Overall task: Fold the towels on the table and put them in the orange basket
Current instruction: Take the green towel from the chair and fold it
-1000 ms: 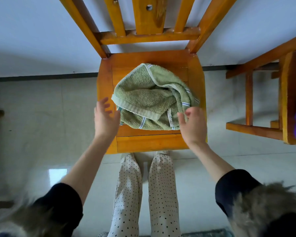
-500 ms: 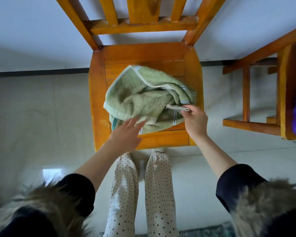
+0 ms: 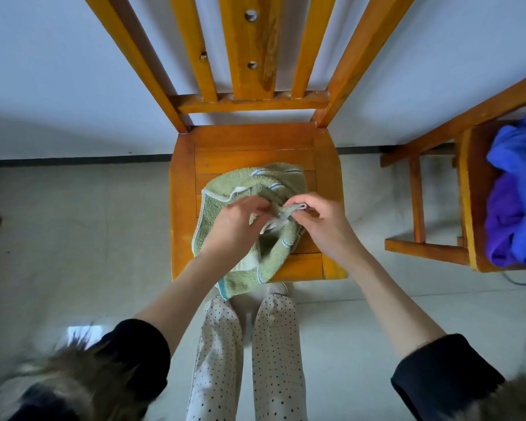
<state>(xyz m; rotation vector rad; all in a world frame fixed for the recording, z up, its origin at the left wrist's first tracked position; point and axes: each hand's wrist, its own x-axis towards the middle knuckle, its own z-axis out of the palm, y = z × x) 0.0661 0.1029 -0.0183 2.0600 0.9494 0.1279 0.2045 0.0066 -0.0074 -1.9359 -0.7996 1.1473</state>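
View: looking steeply down from head height onto a wooden chair seat, arms reaching in from 6 o'clock.
Towel [image 3: 225, 205]: green terry with pale, blue-striped edging, lying crumpled on the chair seat at the centre of the view; one corner hanging over the seat's front edge toward 6 o'clock, above the knees.
Left hand [image 3: 236, 227]: on top of the towel's middle, fingers curled toward 2 o'clock and gripping a bunched fold of cloth.
Right hand [image 3: 319, 220]: just right of the left hand, thumb and fingers pinching the towel's pale hem at its 9 o'clock side.
Hands together: nearly touching over the towel's centre, both clamped on the cloth.
Chair [image 3: 182, 208]: orange-brown wood, slatted back rising toward 12 o'clock, seat carrying the towel.
Second chair [image 3: 425, 247]: same wood, at 3 o'clock, well apart from the first, only partly in view.
Blue and purple cloth [image 3: 513, 189]: heaped on the second chair's seat at the right edge.
Legs [image 3: 274, 360]: in pale trousers with dark dots, at 6 o'clock below the seat's front edge.
Sleeves [image 3: 140, 347]: black, pushed up past the forearms, at 7 and 5 o'clock.
Floor [image 3: 73, 238]: pale glossy tile, meeting a white wall at a dark skirting line.
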